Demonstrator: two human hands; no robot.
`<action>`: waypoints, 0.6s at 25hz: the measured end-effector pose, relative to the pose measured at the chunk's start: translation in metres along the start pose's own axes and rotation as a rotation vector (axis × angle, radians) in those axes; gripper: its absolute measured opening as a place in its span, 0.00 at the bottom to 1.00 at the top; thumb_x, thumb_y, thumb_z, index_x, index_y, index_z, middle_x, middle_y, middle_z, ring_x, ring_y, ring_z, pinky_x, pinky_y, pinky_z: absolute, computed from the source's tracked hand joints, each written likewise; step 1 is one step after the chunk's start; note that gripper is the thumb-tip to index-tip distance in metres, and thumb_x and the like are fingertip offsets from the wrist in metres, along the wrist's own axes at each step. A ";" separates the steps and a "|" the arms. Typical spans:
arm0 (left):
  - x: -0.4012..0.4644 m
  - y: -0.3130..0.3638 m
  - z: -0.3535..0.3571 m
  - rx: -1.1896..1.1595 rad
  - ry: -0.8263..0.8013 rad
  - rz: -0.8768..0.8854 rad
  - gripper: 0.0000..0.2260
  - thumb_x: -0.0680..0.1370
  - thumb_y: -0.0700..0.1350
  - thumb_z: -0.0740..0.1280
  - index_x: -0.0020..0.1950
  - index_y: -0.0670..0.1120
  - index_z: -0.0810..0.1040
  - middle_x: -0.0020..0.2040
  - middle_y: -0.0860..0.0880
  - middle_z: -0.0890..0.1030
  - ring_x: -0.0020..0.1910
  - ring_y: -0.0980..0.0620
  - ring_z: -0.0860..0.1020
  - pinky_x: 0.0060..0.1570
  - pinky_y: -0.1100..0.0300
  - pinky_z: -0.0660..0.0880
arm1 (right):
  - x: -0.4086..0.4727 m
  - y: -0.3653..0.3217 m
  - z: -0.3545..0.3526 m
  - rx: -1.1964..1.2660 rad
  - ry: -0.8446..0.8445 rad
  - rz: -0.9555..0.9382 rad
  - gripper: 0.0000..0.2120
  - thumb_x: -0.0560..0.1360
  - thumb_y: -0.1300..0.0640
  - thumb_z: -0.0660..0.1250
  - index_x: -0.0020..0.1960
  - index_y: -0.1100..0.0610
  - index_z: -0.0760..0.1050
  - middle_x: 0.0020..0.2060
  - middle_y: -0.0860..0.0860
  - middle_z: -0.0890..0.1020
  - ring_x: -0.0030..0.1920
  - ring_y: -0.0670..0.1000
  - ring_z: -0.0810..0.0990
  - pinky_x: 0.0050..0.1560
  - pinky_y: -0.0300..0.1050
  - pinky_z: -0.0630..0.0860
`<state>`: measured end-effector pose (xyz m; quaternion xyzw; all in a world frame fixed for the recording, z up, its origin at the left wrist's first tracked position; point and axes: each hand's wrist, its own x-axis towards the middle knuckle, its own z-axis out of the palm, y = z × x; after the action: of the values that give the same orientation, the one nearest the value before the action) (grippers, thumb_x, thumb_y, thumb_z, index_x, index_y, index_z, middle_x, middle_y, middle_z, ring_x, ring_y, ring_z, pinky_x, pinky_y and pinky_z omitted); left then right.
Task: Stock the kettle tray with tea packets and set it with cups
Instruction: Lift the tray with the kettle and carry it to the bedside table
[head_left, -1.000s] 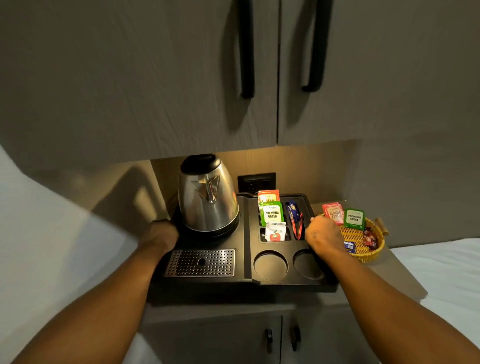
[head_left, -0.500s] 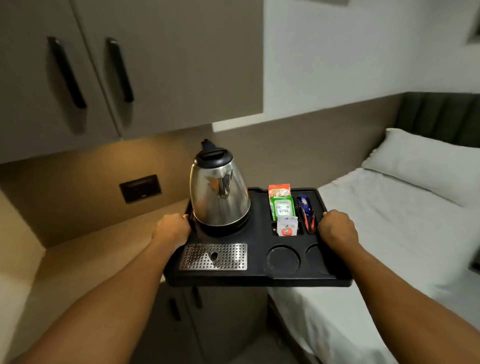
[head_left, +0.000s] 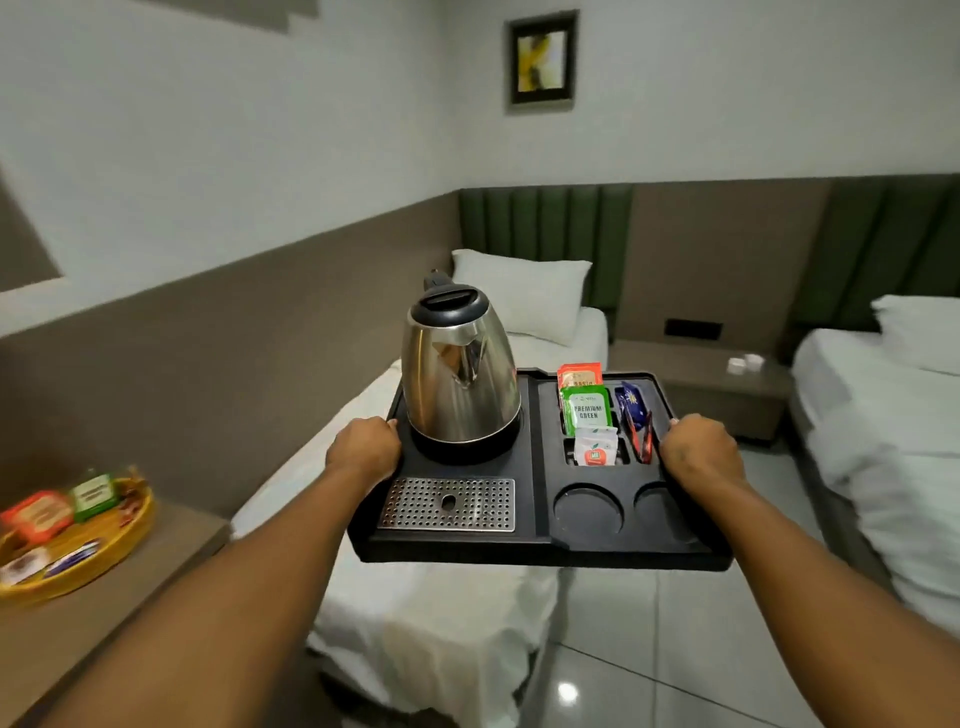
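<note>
I hold the black kettle tray (head_left: 540, 548) in the air, level, in front of me. My left hand (head_left: 363, 449) grips its left edge and my right hand (head_left: 698, 449) grips its right edge. A steel kettle (head_left: 460, 379) stands on the tray's left half, behind a perforated drip grate (head_left: 448, 504). Upright tea packets fill the slots on the right: an orange one (head_left: 579, 373), a green one (head_left: 587, 409), a white one (head_left: 596, 448), and blue and red sachets (head_left: 635, 415). Two round cup recesses (head_left: 588, 509) at the front right hold nothing.
A yellow wicker basket (head_left: 111, 551) with more packets sits on a counter at the far left. A bed (head_left: 431, 597) lies below the tray and a second bed (head_left: 883, 415) is at right. Between them stands a nightstand (head_left: 711, 384) with two white cups (head_left: 744, 362).
The tray has left the counter under the cabinets. Both hands have swung it to the right, over the bed, as my view turned toward the room. The basket now lies at the far left.
</note>
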<state>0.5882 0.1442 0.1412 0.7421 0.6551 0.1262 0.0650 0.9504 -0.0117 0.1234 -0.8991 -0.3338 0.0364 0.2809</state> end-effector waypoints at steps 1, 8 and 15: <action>0.015 0.032 0.014 0.010 -0.012 0.033 0.21 0.83 0.53 0.53 0.55 0.41 0.80 0.55 0.38 0.81 0.52 0.37 0.79 0.48 0.51 0.75 | 0.020 0.020 -0.005 -0.009 0.020 0.042 0.13 0.76 0.56 0.60 0.48 0.62 0.79 0.46 0.62 0.82 0.45 0.63 0.80 0.40 0.46 0.69; 0.169 0.239 0.115 -0.027 -0.070 0.196 0.20 0.83 0.53 0.53 0.55 0.42 0.80 0.54 0.40 0.81 0.50 0.39 0.79 0.43 0.53 0.72 | 0.214 0.112 -0.001 -0.016 0.140 0.170 0.13 0.76 0.57 0.58 0.50 0.64 0.79 0.50 0.64 0.81 0.49 0.65 0.80 0.45 0.49 0.73; 0.362 0.431 0.200 -0.062 -0.119 0.264 0.21 0.84 0.52 0.52 0.55 0.41 0.80 0.54 0.38 0.81 0.51 0.38 0.78 0.43 0.53 0.70 | 0.462 0.139 0.020 -0.043 0.227 0.261 0.16 0.80 0.54 0.57 0.51 0.65 0.78 0.49 0.63 0.81 0.49 0.64 0.79 0.42 0.46 0.67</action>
<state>1.0943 0.4589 0.0986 0.8258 0.5424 0.1095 0.1092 1.3834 0.1985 0.0899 -0.9389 -0.1812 -0.0366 0.2904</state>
